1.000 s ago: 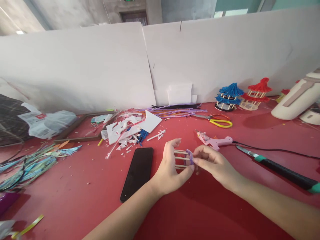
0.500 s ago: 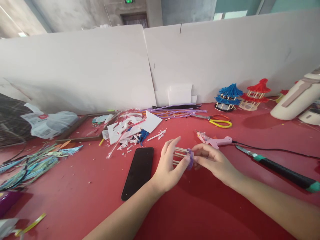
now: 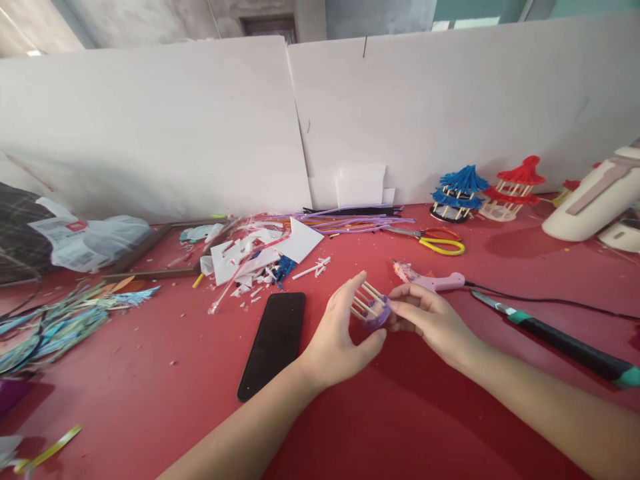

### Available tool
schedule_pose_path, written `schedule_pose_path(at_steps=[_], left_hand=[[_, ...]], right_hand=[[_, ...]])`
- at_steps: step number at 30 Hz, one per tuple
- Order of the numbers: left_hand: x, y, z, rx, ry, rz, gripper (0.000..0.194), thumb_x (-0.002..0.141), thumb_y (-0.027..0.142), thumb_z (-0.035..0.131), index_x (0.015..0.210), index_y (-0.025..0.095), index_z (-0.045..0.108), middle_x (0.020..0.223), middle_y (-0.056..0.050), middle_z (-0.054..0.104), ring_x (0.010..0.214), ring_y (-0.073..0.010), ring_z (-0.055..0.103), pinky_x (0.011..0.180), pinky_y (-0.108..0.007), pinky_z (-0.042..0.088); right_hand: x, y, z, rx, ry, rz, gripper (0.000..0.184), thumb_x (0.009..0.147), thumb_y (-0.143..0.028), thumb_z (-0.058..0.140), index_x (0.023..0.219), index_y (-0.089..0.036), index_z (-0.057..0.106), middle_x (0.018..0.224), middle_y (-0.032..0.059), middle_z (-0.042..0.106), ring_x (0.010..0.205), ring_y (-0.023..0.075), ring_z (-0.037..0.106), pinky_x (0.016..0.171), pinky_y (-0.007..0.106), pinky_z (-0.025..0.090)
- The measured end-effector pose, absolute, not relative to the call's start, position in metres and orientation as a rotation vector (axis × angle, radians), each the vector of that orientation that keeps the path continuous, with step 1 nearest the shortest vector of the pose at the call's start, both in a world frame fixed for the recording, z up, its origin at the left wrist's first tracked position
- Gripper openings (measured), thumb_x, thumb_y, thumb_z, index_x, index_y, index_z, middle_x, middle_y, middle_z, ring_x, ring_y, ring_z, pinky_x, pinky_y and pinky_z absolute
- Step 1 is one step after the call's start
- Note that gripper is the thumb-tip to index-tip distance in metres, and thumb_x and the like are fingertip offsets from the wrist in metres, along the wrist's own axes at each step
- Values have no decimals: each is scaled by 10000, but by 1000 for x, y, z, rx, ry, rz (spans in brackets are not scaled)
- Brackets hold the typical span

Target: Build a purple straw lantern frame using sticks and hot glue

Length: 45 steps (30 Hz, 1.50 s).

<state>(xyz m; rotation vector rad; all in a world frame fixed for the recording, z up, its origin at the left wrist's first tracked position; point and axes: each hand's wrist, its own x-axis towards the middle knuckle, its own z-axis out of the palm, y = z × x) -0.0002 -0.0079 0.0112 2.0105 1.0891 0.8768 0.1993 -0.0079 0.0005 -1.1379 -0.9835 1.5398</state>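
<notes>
Both hands hold a small stick frame (image 3: 371,304), a purple disc with several thin wooden sticks standing out of it, just above the red table (image 3: 150,373). My left hand (image 3: 340,337) cups it from the left, thumb under the disc and fingers over the stick ends. My right hand (image 3: 430,319) pinches the disc's right edge with its fingertips. A black phone (image 3: 273,343) lies face up just left of my left hand. A pink glue gun (image 3: 430,280) lies just behind my right hand.
Yellow-handled scissors (image 3: 437,243), purple straws (image 3: 350,223) and white scraps (image 3: 260,257) lie further back. Blue (image 3: 459,192) and red (image 3: 515,187) pagoda models stand by the white partition. A green-handled knife (image 3: 555,337) lies at right, teal strips (image 3: 55,327) at left.
The stick frame has been tilted from lying sideways so its sticks now point up and to the left. Both hands shifted slightly with it and kept their hold.
</notes>
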Motion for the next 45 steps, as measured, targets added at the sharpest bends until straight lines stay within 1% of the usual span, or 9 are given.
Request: schedule_pose_path(at_steps=[4,13,20,27,33,35,38,40,45], left_hand=[[2,-6,2,2112,1117,922,867,757,159,672,1493,220,218,1556,-195,355,1479,-359,325,1175,-580,344],[5,-3,-6,2085,1101,1200,661,707,81,635,1282,234,345,1317,-137,420,1313,-312,459,1038,-505,481],[3,-5,2,2115,1156,1124,658,828,161,622,1416,251,341,1407,-140,478,1355,-303,469,1079,-489,467],[2,-1,-1,1987,1178,1106,615,874,249,626,1435,241,374,1404,-143,516,1325,-303,513,1072,-491,467],[3,-1,4,1938,1129,1171,685,796,205,701,1410,274,405,1485,-134,418,1408,-304,414,1076,-485,460],[2,0,7,1926,1165,1277,531,773,203,727,1266,267,541,1475,-119,409,1429,-307,379,1115,-511,418],[-1,2,11,1869,1206,1364,62,792,241,739,810,224,682,1325,-88,545,1327,-292,498,1148,-539,369],[-3,4,13,1814,1221,1345,176,766,294,791,646,220,686,1268,-77,617,1251,-297,566,1149,-565,357],[-4,3,15,1672,1240,1343,142,740,339,827,678,247,739,1297,-72,694,1298,-335,547,1144,-622,335]], right_hand=[[199,-8,-1,-1113,-949,1569,376,678,-453,866,871,-200,663,854,6,729,794,157,708,819,350,604],[195,-13,5,-1120,-863,1606,368,629,-438,896,793,-192,676,758,-7,710,737,155,702,746,327,608],[195,-12,2,-1060,-794,1668,337,669,-450,872,796,-201,685,722,-15,712,693,126,685,704,283,590],[199,-14,-2,-1072,-1047,1525,369,738,-505,805,987,-241,737,847,22,744,793,182,716,779,369,611],[201,-11,-1,-1203,-1164,1306,345,694,-516,829,879,-243,727,765,14,739,707,209,720,739,402,622],[203,-9,-1,-1225,-1106,1282,365,675,-536,838,857,-243,719,744,17,734,696,221,720,737,416,620],[205,-6,1,-1233,-1030,1285,399,636,-554,857,835,-242,707,720,24,730,694,237,720,734,437,620],[205,-5,1,-1235,-1010,1288,415,625,-554,862,838,-235,704,714,28,728,692,239,719,728,445,622],[204,-6,2,-1231,-962,1309,445,593,-542,884,839,-213,711,700,24,724,667,216,713,701,410,628]])
